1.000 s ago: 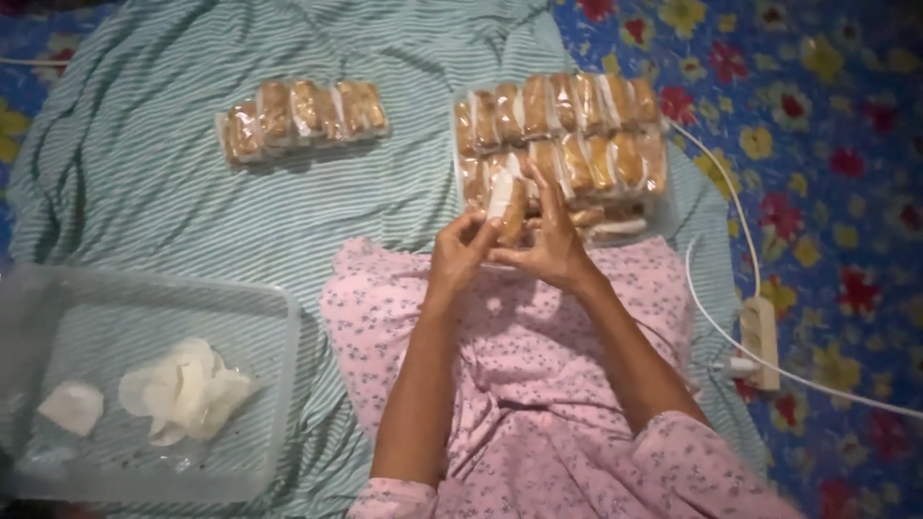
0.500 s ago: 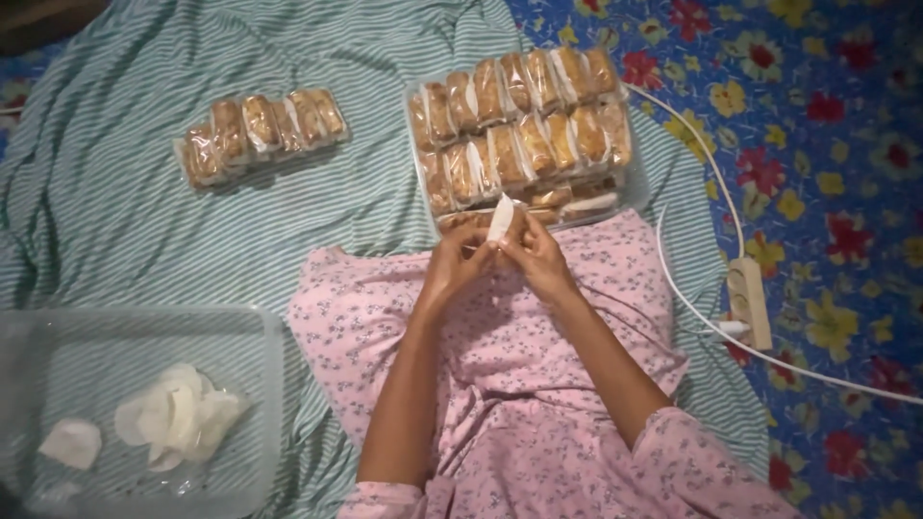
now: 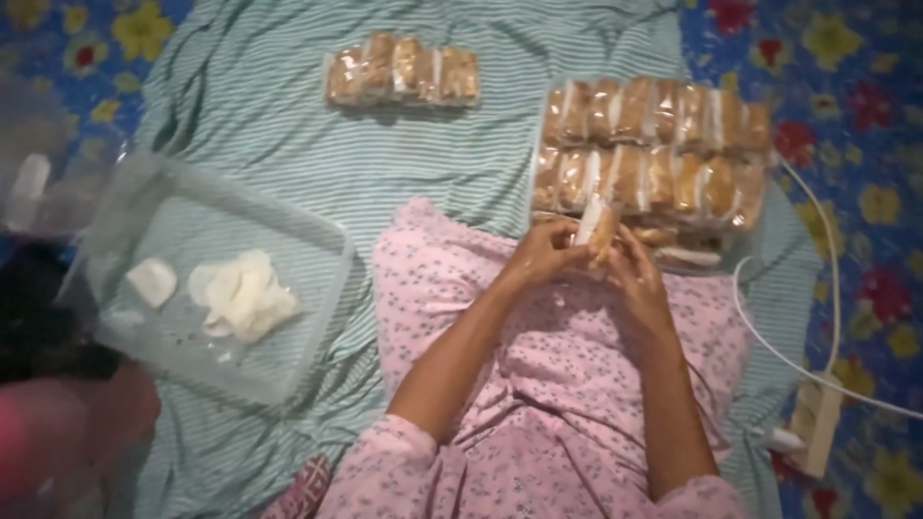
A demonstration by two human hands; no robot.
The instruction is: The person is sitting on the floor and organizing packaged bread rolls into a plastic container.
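Both hands meet over my lap in pink flowered cloth. My left hand (image 3: 540,258) and my right hand (image 3: 635,281) together hold one small wrapped pastry (image 3: 595,227), upright between the fingers. Just beyond them lies a stack of wrapped brown pastries (image 3: 654,159) in two rows on a clear tray. A smaller row of wrapped pastries (image 3: 404,70) lies farther off on the green striped cloth (image 3: 279,135).
A clear plastic box (image 3: 207,279) at my left holds white round wrappers (image 3: 242,293). A white cable and power strip (image 3: 815,423) lie at the right on a blue flowered mat (image 3: 856,86). A blurred pink and dark shape (image 3: 58,404) fills the lower left corner.
The view has swung to the left, so the box, pastries and hands sit farther right in frame. Both hands stay on the wrapped pastry, still near the big stack.
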